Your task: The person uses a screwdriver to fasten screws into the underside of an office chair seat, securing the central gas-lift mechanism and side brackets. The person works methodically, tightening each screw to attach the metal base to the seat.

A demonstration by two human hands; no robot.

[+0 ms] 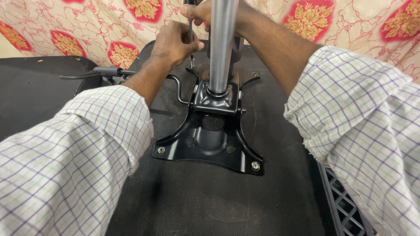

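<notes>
While both hands close on a screwdriver (190,43), left hand (175,41) low, right hand (197,12) atop, its tip meets the black chair plate (210,140) mid-seat (183,205), beside the steel column (222,43).

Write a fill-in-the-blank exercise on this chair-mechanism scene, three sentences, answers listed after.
1. The left hand grips a thin ____ whose tip points down at the far side of the black metal plate.
2. A shiny silver ____ rises upright from the middle of that plate.
3. The plate lies on a black pad, and its two near corners each show a silver ____.

Missing words: screwdriver; tube; screw
</notes>
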